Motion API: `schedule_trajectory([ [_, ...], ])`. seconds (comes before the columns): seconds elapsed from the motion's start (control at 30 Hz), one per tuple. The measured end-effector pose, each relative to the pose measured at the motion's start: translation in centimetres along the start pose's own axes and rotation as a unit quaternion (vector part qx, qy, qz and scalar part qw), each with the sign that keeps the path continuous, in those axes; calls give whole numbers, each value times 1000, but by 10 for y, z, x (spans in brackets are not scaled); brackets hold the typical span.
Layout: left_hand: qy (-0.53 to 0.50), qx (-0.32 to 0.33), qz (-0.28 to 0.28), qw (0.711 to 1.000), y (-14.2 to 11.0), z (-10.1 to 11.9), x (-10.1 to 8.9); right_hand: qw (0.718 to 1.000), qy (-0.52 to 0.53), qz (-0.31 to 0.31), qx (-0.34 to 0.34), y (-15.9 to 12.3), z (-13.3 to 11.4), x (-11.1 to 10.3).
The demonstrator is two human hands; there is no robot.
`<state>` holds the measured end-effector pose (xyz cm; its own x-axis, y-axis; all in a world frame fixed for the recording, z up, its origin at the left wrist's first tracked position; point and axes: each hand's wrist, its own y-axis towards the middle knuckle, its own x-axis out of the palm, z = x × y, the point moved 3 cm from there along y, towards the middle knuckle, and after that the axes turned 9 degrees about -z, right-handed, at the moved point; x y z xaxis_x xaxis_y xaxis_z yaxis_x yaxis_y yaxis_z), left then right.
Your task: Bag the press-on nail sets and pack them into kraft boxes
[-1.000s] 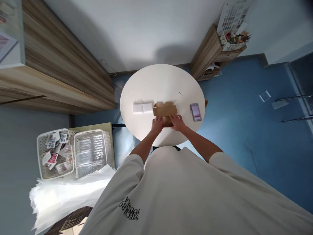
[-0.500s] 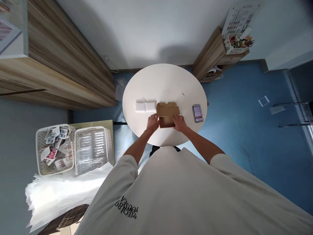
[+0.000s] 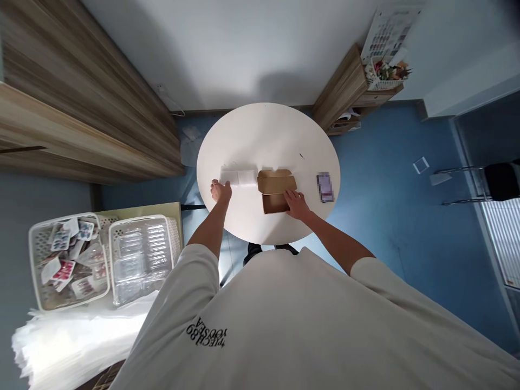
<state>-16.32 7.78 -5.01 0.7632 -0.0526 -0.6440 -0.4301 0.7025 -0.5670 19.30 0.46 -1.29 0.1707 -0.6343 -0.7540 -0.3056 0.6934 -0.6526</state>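
An open brown cardboard box [image 3: 276, 203] lies on the round white table [image 3: 264, 127], its lid folded back toward the far side. My right hand [image 3: 297, 205] grips the box's right side, fingers over the edge. My left hand [image 3: 221, 191] is at the left end of a flat white packet [image 3: 239, 177], which has a seam across its middle. The thumb is at the packet's near left corner, and the fingers are apart, beyond its left end. Nothing shows inside the box.
A phone-like blurred object [image 3: 325, 187] lies at the table's right, and a small dark item [image 3: 301, 156] farther back. White baskets [image 3: 170, 244] of clear plastic trays and small packs stand at left, near white sheets [image 3: 81, 336]. A wooden cabinet [image 3: 134, 119] rises behind them.
My left hand has let go of the box's left side and moved left to the end of the white packet. My right hand stays on the box. The view has shifted slightly.
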Motion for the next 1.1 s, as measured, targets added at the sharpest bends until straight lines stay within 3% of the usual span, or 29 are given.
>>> schedule_trajectory([
  [0.37, -96, -27, -23, 995, 17, -13, 9, 1000, 6, 7, 4, 0, 0, 6],
  [0.57, -125, 14, 22, 992, -8, -14, -3, 1000, 8, 18, -2, 0, 0, 6],
  [0.67, -119, 72, -1, 990, -32, -4, -2, 999, 17, 29, -9, 0, 1, 5],
  [0.77, -82, 143, -88, 982, -61, 8, 14, 999, 24, 32, -16, 2, 4, 5],
  [0.9, 31, 245, -213, 946, -102, 24, 55, 999, 19, 44, -25, 4, 7, 9],
  [1.1, 247, 278, -238, 897, -135, 45, 105, 995, 36, 83, -31, 2, 9, 12],
])
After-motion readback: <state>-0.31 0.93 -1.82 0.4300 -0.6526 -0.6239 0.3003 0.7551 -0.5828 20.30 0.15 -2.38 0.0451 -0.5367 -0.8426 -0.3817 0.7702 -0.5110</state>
